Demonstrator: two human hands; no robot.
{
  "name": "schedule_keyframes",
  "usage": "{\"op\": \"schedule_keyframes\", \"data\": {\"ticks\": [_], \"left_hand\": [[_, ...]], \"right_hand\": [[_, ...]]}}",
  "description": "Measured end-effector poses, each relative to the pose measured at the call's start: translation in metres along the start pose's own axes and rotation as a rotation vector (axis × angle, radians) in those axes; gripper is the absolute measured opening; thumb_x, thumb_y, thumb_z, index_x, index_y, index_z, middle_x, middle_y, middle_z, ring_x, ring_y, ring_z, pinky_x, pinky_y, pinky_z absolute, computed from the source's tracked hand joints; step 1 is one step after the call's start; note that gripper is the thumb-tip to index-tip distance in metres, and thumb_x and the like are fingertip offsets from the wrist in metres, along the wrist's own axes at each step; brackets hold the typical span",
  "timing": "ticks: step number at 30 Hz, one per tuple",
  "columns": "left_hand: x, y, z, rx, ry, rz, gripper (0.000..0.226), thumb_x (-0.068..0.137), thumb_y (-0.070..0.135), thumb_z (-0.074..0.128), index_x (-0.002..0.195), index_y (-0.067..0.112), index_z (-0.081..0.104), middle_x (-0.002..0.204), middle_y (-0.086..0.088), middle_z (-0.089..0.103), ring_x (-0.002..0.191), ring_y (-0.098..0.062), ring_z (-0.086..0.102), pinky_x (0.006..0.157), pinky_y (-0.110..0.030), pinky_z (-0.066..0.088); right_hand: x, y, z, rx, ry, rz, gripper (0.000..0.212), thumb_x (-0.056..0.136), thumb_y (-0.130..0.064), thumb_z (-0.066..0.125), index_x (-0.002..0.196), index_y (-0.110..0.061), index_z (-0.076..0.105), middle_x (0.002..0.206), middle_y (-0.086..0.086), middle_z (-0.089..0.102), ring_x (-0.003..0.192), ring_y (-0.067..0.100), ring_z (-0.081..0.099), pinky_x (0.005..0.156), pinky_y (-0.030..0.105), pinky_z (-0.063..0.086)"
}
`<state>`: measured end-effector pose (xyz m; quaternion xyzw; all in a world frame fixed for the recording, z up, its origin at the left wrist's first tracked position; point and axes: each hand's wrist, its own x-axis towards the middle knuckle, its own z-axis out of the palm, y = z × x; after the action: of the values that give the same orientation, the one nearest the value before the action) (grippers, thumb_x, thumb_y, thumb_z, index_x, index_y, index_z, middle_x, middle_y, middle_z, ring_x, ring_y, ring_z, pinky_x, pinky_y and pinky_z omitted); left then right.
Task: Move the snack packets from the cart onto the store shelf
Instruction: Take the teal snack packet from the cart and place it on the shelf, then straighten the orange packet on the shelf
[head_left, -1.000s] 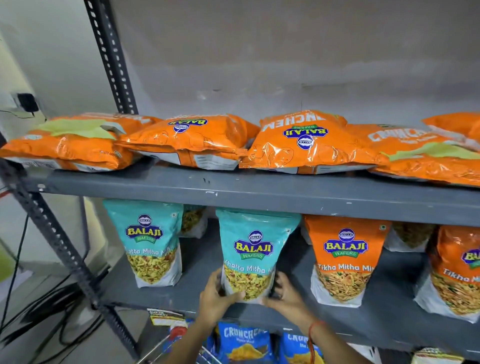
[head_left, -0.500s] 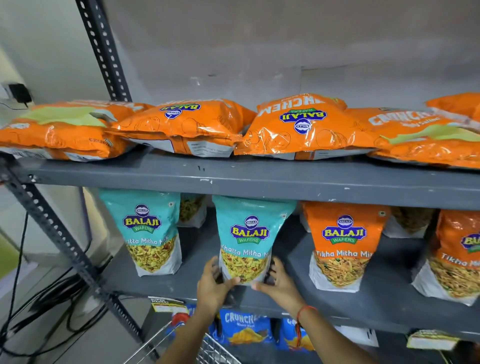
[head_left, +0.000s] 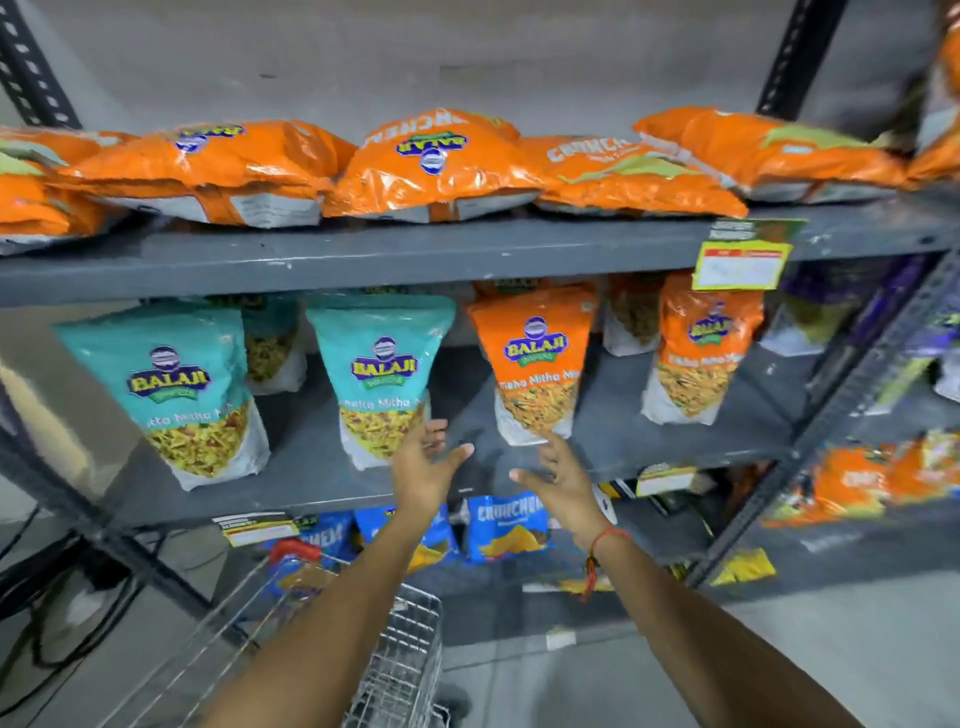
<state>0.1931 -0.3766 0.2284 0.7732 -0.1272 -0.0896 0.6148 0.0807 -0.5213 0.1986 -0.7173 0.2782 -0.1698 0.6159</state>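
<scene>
A teal snack packet (head_left: 382, 376) stands upright on the grey middle shelf (head_left: 311, 475), with a second teal packet (head_left: 176, 389) to its left and an orange packet (head_left: 535, 364) to its right. My left hand (head_left: 423, 465) hovers just right of the middle teal packet's lower corner, fingers spread and holding nothing. My right hand (head_left: 558, 475) is open below the orange packet, not gripping it. The wire cart (head_left: 400, 670) sits below my forearms; no packets show inside it.
Orange packets (head_left: 431, 166) lie flat along the top shelf. Blue packets (head_left: 506, 525) stand on the lower shelf. A yellow price tag (head_left: 740, 265) hangs from the upper shelf edge. Black cables (head_left: 47, 597) trail on the floor at left. Another rack (head_left: 883, 467) stands at right.
Both hands have let go of the middle teal packet and shifted right, into the gap beside the orange packet. The camera has swung to the right.
</scene>
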Motion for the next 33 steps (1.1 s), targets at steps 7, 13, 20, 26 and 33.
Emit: {"op": "schedule_keyframes", "data": {"ticks": [7,13,20,26,33], "left_hand": [[-0.003,-0.016,0.064,0.035,-0.153,-0.113,0.054,0.067,0.018,0.081,0.117,0.015,0.06,0.113,-0.013,0.065,0.092,-0.027,0.067,0.086,-0.035,0.053],[0.043,-0.018,0.109,0.003,-0.167,-0.185,0.082,0.072,0.011,0.077,0.141,0.01,0.034,0.127,-0.011,0.056,0.113,-0.024,0.057,0.096,-0.037,0.046],[0.065,-0.033,0.131,-0.082,-0.13,-0.237,0.057,0.072,0.01,0.077,0.123,0.014,0.052,0.117,-0.006,0.062,0.092,-0.012,0.061,0.075,-0.036,0.056],[0.061,-0.034,0.135,-0.102,-0.131,-0.241,0.056,0.075,0.012,0.075,0.125,0.017,0.051,0.123,-0.005,0.062,0.102,-0.015,0.059,0.077,-0.037,0.055],[0.035,-0.012,0.126,0.002,-0.085,-0.223,0.075,0.073,0.014,0.077,0.138,0.013,0.04,0.124,-0.005,0.056,0.113,-0.022,0.056,0.097,-0.041,0.049]], "right_hand": [[0.027,0.014,-0.061,-0.039,0.059,0.084,0.07,0.083,-0.016,0.07,0.143,-0.018,0.033,0.146,0.014,0.041,0.134,0.029,0.041,0.107,0.047,0.041],[0.101,0.025,-0.083,-0.057,-0.018,0.133,0.083,0.082,-0.008,0.07,0.148,-0.015,0.022,0.153,0.011,0.031,0.14,0.028,0.032,0.11,0.043,0.037],[0.151,0.045,-0.086,-0.16,-0.185,0.076,0.053,0.077,-0.004,0.072,0.12,-0.021,0.047,0.115,-0.006,0.061,0.11,0.013,0.059,0.082,0.021,0.049],[0.146,0.047,-0.092,-0.112,-0.186,0.051,0.048,0.08,-0.001,0.069,0.114,-0.024,0.044,0.101,-0.021,0.055,0.101,0.01,0.057,0.067,0.006,0.047],[0.121,0.029,-0.104,-0.112,-0.137,0.08,0.086,0.079,-0.014,0.074,0.147,-0.02,0.022,0.152,0.006,0.034,0.14,0.024,0.033,0.109,0.041,0.036]]}}
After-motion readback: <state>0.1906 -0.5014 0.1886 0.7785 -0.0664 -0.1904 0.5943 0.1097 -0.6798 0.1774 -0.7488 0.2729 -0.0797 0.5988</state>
